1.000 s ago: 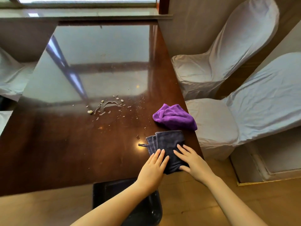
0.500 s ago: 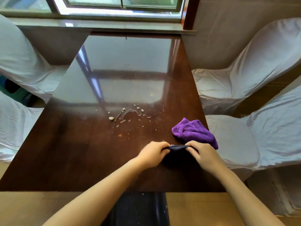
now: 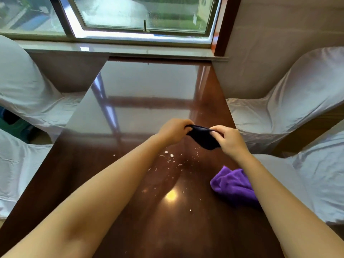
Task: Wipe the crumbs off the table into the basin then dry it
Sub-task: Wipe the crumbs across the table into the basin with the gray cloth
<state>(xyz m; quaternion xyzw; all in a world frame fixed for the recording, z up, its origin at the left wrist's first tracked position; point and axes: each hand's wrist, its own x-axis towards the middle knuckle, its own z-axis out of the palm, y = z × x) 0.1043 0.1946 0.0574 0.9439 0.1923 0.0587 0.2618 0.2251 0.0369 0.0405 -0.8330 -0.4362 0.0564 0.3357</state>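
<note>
A dark grey cloth (image 3: 203,139) is lifted above the glossy brown table (image 3: 141,94), bunched between both hands. My left hand (image 3: 173,130) pinches its left end and my right hand (image 3: 229,139) grips its right end. Pale crumbs (image 3: 169,158) lie scattered on the table just below and nearer to me than the cloth. A crumpled purple cloth (image 3: 232,186) rests by the table's right edge, partly under my right forearm. The basin is not in view.
White-covered chairs stand on both sides: two at the right (image 3: 286,101) and two at the left (image 3: 24,90). A window sill (image 3: 119,48) and window run along the table's far end.
Both hands picked the dark cloth up from the near table edge and carried it forward past the crumbs. The view tilted up and moved over the table.
</note>
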